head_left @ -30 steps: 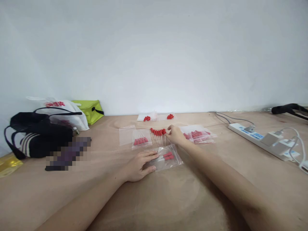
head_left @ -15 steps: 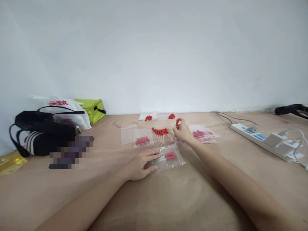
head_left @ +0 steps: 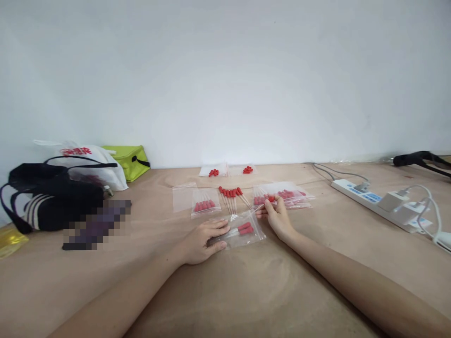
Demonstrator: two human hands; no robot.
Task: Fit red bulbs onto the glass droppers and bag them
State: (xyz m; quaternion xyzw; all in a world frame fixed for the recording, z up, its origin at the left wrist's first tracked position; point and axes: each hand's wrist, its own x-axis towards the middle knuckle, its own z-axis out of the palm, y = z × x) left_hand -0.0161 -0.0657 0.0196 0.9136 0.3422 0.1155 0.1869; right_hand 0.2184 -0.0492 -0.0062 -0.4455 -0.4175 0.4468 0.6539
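My left hand (head_left: 209, 239) lies on the left end of a clear zip bag (head_left: 234, 239), fingers apart, pressing it to the table. Inside that bag are red-capped droppers (head_left: 245, 228). Just right of the bag's mouth, my right hand (head_left: 276, 216) pinches a dropper by its red bulb (head_left: 271, 198), its thin stem pointing left. Several loose droppers (head_left: 230, 193) are fanned out beyond the bag. To their left is a bag of droppers (head_left: 205, 205), overlapping a flat clear bag (head_left: 183, 197). Filled bags (head_left: 292, 195) are stacked behind my right hand.
Small piles of red bulbs (head_left: 213, 172) (head_left: 248, 170) sit on bags near the wall. A power strip (head_left: 373, 202) with plugs and cables is at the right. Black bag (head_left: 66, 202), white bag (head_left: 116, 171) and green box (head_left: 130, 162) stand at the left.
My right hand has come down and toward me with the red-bulbed dropper, from beside the fanned droppers to the open side of the bag. My left hand stays on the bag.
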